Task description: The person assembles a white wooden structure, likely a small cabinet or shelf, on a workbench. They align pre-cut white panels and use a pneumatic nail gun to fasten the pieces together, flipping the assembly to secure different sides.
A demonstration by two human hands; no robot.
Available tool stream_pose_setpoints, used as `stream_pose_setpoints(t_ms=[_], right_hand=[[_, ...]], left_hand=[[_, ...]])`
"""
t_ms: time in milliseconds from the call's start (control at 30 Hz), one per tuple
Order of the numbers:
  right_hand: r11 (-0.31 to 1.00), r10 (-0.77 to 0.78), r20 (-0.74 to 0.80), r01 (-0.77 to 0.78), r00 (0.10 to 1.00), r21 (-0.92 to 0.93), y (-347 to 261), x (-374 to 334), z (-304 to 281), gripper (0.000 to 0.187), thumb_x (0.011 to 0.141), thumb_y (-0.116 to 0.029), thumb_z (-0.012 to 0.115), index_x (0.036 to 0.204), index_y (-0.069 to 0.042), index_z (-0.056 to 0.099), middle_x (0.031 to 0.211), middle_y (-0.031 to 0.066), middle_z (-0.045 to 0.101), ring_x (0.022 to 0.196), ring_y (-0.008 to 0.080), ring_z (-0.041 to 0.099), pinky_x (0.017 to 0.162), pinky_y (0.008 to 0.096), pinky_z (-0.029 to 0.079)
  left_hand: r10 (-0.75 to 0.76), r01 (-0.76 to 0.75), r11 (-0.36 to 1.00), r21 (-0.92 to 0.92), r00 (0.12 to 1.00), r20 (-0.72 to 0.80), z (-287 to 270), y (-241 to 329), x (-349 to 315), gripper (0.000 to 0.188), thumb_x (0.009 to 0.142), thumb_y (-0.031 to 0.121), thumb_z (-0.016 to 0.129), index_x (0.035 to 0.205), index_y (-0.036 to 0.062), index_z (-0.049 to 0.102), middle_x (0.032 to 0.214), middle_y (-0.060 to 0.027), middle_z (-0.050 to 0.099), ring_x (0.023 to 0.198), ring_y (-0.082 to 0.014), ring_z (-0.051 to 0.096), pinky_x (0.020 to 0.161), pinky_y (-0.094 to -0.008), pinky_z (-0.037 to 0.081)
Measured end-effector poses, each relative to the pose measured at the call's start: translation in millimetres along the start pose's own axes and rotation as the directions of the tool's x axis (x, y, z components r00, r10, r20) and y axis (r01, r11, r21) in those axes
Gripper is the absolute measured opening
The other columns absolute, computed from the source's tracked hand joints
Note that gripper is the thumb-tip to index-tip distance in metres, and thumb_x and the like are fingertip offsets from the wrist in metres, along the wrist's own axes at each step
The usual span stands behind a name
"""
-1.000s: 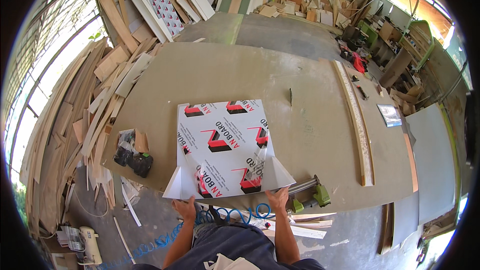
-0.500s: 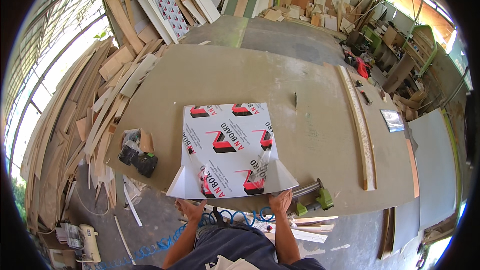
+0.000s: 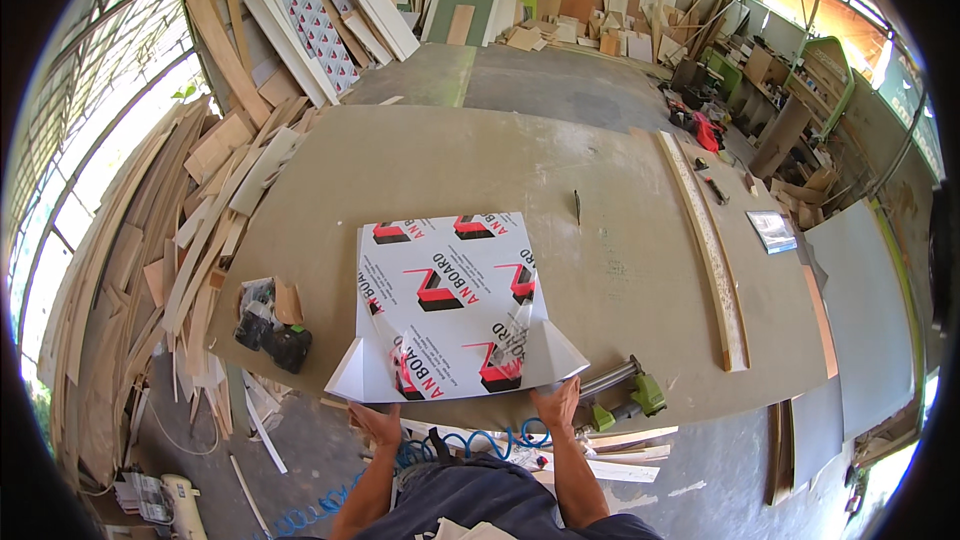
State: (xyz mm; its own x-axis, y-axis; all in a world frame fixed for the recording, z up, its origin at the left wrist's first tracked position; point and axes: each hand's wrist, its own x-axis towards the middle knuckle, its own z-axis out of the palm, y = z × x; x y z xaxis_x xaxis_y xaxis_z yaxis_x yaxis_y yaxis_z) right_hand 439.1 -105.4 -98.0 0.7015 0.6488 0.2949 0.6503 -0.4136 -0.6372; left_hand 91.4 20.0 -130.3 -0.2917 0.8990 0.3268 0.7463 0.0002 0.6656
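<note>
A white board piece (image 3: 450, 325) faced with red-and-black printed protective film lies on the brown worktable, its near edge at the table's front. White triangular side pieces flare out at its two near corners. My left hand (image 3: 377, 424) grips the near edge by the left corner, its fingertips hidden beneath. At the right corner my right hand (image 3: 557, 405) holds the same edge, with its fingers partly out of sight. Just right of that hand lies a green nail gun (image 3: 632, 395). A coiled blue air hose (image 3: 450, 443) runs between my arms.
On the worktable (image 3: 460, 165) lie a black power tool (image 3: 285, 345) beside a small open carton, a dark pencil-like stick (image 3: 577, 206), a long narrow strip (image 3: 705, 250) and a knife-like hand tool (image 3: 716, 190). Stacked wood offcuts (image 3: 130, 270) crowd the left side.
The whole view has shifted slightly, so the table and its tools appear a little farther left. Both hands keep their hold on the board piece's near edge.
</note>
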Motion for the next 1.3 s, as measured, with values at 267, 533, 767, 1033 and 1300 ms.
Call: stream_pose_setpoints(t_ms=[267,533,767,1033,1300], right_hand=[[1.0,0.017,-0.03,-0.017,0.999,0.024,-14,-3,-2,0.087,0.061,-0.024,0.09,0.128,0.007,0.043,0.111,0.0263,0.058,0.109,0.0478,0.053,0.096,0.0559,0.045],[0.999,-0.038,-0.118,0.042,0.992,0.029,-115,27,-109,0.075,0.057,-0.024,0.087,0.118,0.004,0.051,0.1,0.0223,0.058,0.098,0.0426,0.056,0.083,0.0534,0.047],[0.984,-0.17,-0.277,0.179,0.946,0.006,-211,54,-224,0.064,0.053,-0.025,0.076,0.109,-0.003,0.056,0.09,0.0153,0.056,0.084,0.0359,0.056,0.074,0.0485,0.045],[0.993,-0.103,-0.225,0.087,0.969,-0.077,-289,114,-254,0.061,0.056,-0.029,0.077,0.109,-0.004,0.057,0.093,0.0156,0.064,0.092,0.0365,0.06,0.087,0.0492,0.045],[0.978,-0.188,-0.339,0.145,0.922,-0.148,-299,174,-217,0.063,0.063,-0.035,0.083,0.109,0.0,0.058,0.094,0.0181,0.065,0.095,0.0388,0.062,0.088,0.0495,0.048]], left_hand=[[0.009,-0.008,0.999,-0.041,1.0,0.015,12,-32,22,0.108,0.066,0.018,0.095,0.148,-0.0105,0.032,0.142,-0.0312,0.045,0.132,-0.0489,0.042,0.112,-0.054,0.032],[0.116,-0.113,0.976,-0.186,0.993,0.001,-124,83,101,0.086,0.056,0.011,0.092,0.129,-0.0027,0.049,0.12,-0.0199,0.056,0.114,-0.0389,0.055,0.102,-0.0479,0.044],[0.249,-0.284,0.901,-0.329,0.958,-0.145,-246,185,163,0.063,0.056,0.006,0.085,0.114,0.0011,0.059,0.103,-0.0104,0.061,0.092,-0.0241,0.06,0.081,-0.0373,0.05],[0.374,-0.378,0.844,-0.381,0.923,-0.087,-256,230,262,0.048,0.064,0.012,0.082,0.107,0.0001,0.062,0.097,-0.0103,0.065,0.087,-0.0225,0.064,0.079,-0.0362,0.051],[0.515,-0.516,0.834,-0.195,0.855,-0.056,-217,252,332,0.043,0.073,0.016,0.081,0.106,-0.004,0.063,0.101,-0.0169,0.066,0.088,-0.0292,0.065,0.081,-0.039,0.052]])
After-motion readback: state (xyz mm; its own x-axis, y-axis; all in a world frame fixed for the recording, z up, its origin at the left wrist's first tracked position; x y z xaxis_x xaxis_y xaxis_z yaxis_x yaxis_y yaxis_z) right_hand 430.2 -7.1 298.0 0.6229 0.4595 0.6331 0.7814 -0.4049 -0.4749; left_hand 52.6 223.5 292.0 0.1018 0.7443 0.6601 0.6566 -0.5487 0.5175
